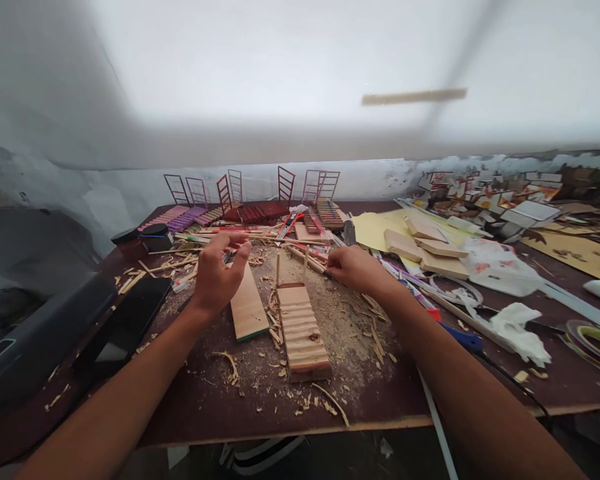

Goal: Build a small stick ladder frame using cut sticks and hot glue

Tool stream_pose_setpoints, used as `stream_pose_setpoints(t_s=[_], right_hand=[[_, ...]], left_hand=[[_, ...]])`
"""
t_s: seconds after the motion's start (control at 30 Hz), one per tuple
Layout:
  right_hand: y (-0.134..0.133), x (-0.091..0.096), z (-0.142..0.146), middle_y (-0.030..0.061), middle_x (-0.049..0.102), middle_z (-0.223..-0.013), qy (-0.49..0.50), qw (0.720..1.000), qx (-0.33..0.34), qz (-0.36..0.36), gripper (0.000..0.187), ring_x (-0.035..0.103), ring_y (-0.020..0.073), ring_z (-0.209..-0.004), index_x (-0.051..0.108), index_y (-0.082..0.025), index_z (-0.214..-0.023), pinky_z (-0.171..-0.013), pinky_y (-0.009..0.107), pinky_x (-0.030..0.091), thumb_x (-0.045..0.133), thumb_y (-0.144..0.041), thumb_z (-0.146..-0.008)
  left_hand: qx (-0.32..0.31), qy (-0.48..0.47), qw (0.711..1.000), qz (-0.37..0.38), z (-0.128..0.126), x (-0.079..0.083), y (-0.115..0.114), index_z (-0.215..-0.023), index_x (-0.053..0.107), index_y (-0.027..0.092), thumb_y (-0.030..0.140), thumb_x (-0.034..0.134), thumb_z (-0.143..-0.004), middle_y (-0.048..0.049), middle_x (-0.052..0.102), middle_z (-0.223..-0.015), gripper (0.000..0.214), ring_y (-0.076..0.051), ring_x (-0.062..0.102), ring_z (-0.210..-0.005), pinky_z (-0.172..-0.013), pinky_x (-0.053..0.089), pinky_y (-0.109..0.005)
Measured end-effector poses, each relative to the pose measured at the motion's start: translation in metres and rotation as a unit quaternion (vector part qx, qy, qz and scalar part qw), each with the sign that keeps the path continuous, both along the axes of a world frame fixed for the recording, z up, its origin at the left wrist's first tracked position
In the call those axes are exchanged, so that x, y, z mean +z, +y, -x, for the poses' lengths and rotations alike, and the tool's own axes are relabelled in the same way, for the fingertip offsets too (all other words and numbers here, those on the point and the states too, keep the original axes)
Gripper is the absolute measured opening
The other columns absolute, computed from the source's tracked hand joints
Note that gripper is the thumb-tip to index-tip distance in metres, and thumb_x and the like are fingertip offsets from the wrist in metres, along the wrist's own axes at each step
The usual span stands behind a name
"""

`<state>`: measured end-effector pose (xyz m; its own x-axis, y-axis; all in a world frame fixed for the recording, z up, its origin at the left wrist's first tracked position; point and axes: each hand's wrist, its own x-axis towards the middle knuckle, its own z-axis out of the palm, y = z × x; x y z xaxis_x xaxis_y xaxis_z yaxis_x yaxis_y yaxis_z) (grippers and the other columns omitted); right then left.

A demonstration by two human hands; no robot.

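Note:
My left hand (223, 270) hovers above the left side of the work area, fingers curved and apart, with nothing seen in it. Below it lies a flat light wooden board (249, 307) with a green edge. My right hand (355, 268) is closed, its fingertips down by a bundle of thin wooden sticks (305, 259); what it grips is hidden. A dark rounded piece (349, 232) shows just behind that hand. Between the hands rests a ridged wooden block (304, 330), with two thin sticks upright at its far end.
Shavings and sawdust cover the brown table (200, 407). Small ladder-like frames (286, 183) stand at the back. A utility knife (287, 227) lies mid-table. Wooden blocks (443, 248), a plastic bag (500, 263) and tape rolls (593, 343) are right; a black phone (125, 327) and jars (156, 237) left.

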<state>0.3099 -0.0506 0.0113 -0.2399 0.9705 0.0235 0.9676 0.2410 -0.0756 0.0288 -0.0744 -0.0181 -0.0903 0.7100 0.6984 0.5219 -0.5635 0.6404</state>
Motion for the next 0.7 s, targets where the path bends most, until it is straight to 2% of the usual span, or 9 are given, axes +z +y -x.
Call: stream_pose_setpoints(t_s=[0.13,0.3,0.43,0.57,0.7], right_hand=[[-0.001,0.0,0.002,0.0098,0.076,-0.092,-0.028,1.0,-0.004,0.007,0.015,0.066,0.0222,-0.082,0.075,-0.019,-0.084,-0.065,0.03,0.036,0.06,-0.021,-0.089],[-0.001,0.004,0.0,0.0131,0.075,-0.098,-0.052,0.999,-0.006,-0.015,0.023,0.066,0.0241,-0.09,0.072,-0.016,-0.092,-0.07,0.031,0.039,0.051,-0.02,-0.095],[0.003,0.0,-0.003,0.0118,0.074,-0.103,-0.043,0.999,0.009,-0.013,0.017,0.066,0.0251,-0.097,0.072,-0.017,-0.096,-0.075,0.03,0.041,0.055,-0.023,-0.094],[0.005,-0.006,-0.002,0.0112,0.075,-0.093,-0.039,0.999,0.019,0.011,0.014,0.066,0.0256,-0.089,0.071,-0.019,-0.087,-0.07,0.032,0.039,0.059,-0.023,-0.091],[0.003,-0.006,-0.001,0.0143,0.074,-0.097,-0.025,1.0,0.015,-0.008,0.017,0.065,0.0265,-0.091,0.069,-0.017,-0.085,-0.071,0.032,0.038,0.053,-0.018,-0.092]], left_hand=[[-0.039,0.016,0.999,-0.005,-0.004,0.0,-0.003,-0.102,0.07,0.018,0.028,0.062,-0.095,-0.005,0.074,-0.099,0.015,-0.017,0.067,-0.084,-0.081,0.054,-0.033],[-0.101,0.032,0.994,-0.007,-0.009,-0.002,-0.005,-0.109,0.069,0.018,0.026,0.062,-0.095,-0.0054,0.074,-0.1,0.017,-0.016,0.07,-0.087,-0.079,0.055,-0.031],[-0.137,0.033,0.99,-0.031,-0.011,-0.004,-0.007,-0.117,0.067,0.021,0.025,0.062,-0.096,-0.0036,0.074,-0.101,0.022,-0.015,0.069,-0.087,-0.08,0.057,-0.031],[-0.138,0.06,0.986,-0.069,-0.013,-0.002,-0.012,-0.114,0.069,0.023,0.025,0.06,-0.098,-0.0037,0.074,-0.104,0.019,-0.015,0.068,-0.089,-0.084,0.056,-0.033],[-0.143,0.086,0.981,-0.094,-0.014,0.001,-0.017,-0.114,0.071,0.023,0.022,0.057,-0.099,-0.005,0.073,-0.107,0.021,-0.017,0.068,-0.099,-0.088,0.056,-0.035]])
